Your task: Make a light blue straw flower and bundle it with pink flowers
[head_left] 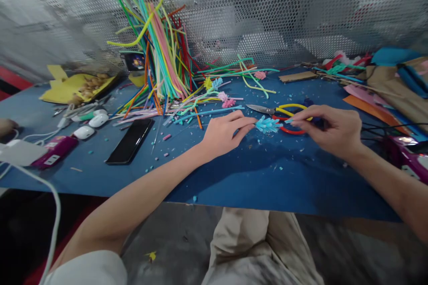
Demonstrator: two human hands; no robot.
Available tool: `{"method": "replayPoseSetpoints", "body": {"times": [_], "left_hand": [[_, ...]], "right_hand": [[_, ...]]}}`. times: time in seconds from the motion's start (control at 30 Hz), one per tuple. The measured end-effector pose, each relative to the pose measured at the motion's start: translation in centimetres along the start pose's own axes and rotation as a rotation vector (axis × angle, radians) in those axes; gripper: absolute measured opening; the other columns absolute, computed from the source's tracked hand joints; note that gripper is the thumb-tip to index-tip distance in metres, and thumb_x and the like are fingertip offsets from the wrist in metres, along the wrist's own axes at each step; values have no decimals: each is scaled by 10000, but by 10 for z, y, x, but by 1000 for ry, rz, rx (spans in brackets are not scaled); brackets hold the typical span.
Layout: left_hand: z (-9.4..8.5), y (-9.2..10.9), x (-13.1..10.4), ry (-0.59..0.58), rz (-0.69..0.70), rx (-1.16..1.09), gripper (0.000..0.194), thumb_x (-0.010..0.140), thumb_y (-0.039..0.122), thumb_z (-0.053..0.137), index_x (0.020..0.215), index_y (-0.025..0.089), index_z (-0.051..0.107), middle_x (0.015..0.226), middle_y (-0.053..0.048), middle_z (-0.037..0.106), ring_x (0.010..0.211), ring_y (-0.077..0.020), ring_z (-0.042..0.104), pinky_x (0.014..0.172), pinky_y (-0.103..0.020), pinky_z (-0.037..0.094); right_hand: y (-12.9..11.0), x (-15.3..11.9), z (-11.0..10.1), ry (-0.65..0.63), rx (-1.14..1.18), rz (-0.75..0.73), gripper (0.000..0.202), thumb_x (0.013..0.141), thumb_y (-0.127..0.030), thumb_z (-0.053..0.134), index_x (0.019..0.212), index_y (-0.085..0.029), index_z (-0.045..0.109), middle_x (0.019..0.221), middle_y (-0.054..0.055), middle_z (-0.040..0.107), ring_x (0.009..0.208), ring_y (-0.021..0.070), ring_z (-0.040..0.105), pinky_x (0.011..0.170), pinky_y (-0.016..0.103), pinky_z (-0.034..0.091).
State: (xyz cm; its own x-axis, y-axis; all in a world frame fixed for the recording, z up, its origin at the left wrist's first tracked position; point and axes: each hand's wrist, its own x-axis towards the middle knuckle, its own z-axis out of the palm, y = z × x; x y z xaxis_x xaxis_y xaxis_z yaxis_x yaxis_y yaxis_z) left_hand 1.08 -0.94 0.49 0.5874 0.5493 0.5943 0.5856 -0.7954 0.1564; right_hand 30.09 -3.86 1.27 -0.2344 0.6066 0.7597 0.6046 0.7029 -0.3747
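A light-blue piece of bent pipe cleaner [266, 124] with many short fluffy tips is held just above the table. My left hand [224, 136] pinches its left end between thumb and fingertips. My right hand [334, 129] is closed in a pinch on a short light-blue pipe cleaner end [289, 121]; I cannot tell whether it joins the fluffy piece. Just behind, scissors [262, 109] lie with their blades pointing left, beside a yellow handle and a red handle. Part of the handles is hidden by my right hand.
Behind my left hand stands a tall bundle of coloured pipe cleaners [167, 58]. A black phone [130, 141] and a purple power strip [55, 151] with white cables lie to the left. Paper scraps [374, 109] and another purple power strip [406, 153] are at right.
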Motion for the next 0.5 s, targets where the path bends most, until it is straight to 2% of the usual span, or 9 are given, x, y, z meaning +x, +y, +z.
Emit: {"method": "replayPoseSetpoints", "body": {"times": [0.1,0.23,0.5], "left_hand": [[0,1,0,17,-17,-16,300,1046,360,488,1172,238,731,959,-36,714,806,-113,669,690,-209,483],[-1,3,1,43,-39,-10,288,1044,348,498,1165,236,733,943,-26,714,787,-105,660,672,-204,473],[4,1,1,30,12,18,280,1044,348,502,1170,242,728,942,-26,702,799,-109,658,690,-210,481]], "right_hand": [[0,2,0,-58,134,62,114,877,-238,732,947,-328,735,902,-19,769,835,214,749,762,370,610],[-3,5,3,-173,227,-72,90,848,-206,753,885,-288,751,965,7,767,918,217,736,872,386,596],[-8,-2,17,-116,219,23,113,852,-180,743,877,-290,741,868,-28,772,899,197,743,894,374,594]]}}
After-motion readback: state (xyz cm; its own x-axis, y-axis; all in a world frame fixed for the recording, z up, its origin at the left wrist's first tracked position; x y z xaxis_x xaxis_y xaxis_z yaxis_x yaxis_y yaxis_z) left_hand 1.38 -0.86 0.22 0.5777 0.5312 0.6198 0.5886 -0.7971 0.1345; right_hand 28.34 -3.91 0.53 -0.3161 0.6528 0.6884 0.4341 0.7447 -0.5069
